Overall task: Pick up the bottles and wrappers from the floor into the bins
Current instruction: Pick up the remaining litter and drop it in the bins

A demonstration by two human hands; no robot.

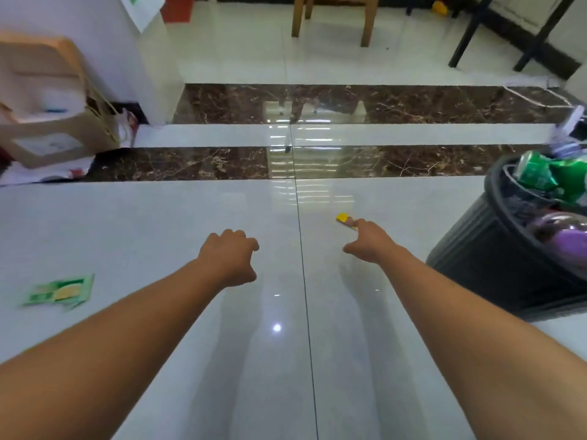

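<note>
Nearest, the left hand [230, 257] hangs over the pale floor [158, 223] at centre, fingers loosely curled and holding nothing. At 9 o'clock a green wrapper [58, 292] lies flat on the tiles, well apart from it. Slightly farther, the right hand [370, 241] reaches toward 12 o'clock, forefinger stretched and thumb spread aside, its tip at the edge of a small yellow wrapper [343, 218]; whether they touch is unclear. At 3 o'clock stands a black bin [489, 268] heaped with green packets [540, 179]. Farther, a cardboard box [47, 134] at 10 o'clock, a wooden chair [333, 14] at 12.
</note>
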